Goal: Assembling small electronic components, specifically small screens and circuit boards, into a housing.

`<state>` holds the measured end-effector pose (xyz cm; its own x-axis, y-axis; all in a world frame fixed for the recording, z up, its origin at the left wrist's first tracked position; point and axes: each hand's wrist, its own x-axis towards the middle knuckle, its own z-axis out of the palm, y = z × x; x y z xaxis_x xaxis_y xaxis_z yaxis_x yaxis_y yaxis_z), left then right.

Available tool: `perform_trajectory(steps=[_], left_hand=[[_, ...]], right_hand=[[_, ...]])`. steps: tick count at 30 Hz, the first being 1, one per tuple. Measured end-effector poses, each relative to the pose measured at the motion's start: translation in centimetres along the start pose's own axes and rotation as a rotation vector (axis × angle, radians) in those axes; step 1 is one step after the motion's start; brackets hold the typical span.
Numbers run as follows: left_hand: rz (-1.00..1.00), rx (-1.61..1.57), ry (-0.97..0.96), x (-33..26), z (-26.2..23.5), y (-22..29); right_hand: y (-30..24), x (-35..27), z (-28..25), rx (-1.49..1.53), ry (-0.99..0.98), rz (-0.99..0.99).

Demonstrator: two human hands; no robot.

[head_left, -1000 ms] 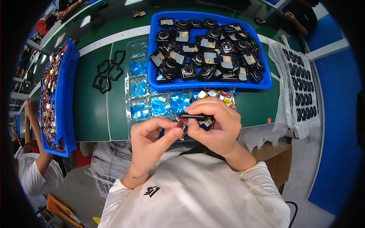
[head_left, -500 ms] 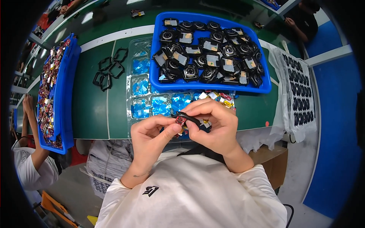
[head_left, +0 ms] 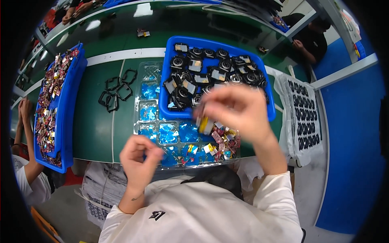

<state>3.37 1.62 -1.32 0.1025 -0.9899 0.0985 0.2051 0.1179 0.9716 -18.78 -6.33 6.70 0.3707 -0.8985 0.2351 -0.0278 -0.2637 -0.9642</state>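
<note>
My right hand (head_left: 239,111), smeared by motion, is raised over the near edge of the blue bin (head_left: 214,116). Its fingers pinch a small circuit board with a yellow and silver battery (head_left: 204,124), blurred as well. Lower and to the left, my left hand (head_left: 139,156) has its fingers curled and thumb pressed to them, beside a clear compartment tray (head_left: 139,109); whether anything small is between them is hidden. Blue film pieces (head_left: 168,133) fill several compartments. Red boards and batteries (head_left: 221,141) lie at the tray's near right, below my right hand.
The blue bin holds many black watch-like cases (head_left: 198,79). Black frames (head_left: 115,91) lie on the green table at left. Another blue bin (head_left: 69,117) of red boards stands far left. A white-wrapped tray of black parts (head_left: 302,115) is at right. Other people work nearby.
My hands have moved apart from their shared grip on a black part and red board. The right moved up and right; the left moved left and down. The view has shifted.
</note>
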Motion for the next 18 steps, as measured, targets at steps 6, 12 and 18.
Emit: perform_trajectory(steps=[6, 12, 18], left_hand=[[0.231, 0.191, 0.411, 2.9, -4.5, -1.7], [0.212, 0.222, 0.395, 2.6, -4.4, -1.9], [0.150, 0.272, 0.347, 2.3, -4.8, -1.9]], right_hand=[[3.8, 14.6, -9.5, -0.313, 0.401, 0.098], [13.4, 23.0, -14.6, -0.460, 0.536, 0.513], [15.4, 23.4, -14.5, -0.445, 0.574, 0.547]])
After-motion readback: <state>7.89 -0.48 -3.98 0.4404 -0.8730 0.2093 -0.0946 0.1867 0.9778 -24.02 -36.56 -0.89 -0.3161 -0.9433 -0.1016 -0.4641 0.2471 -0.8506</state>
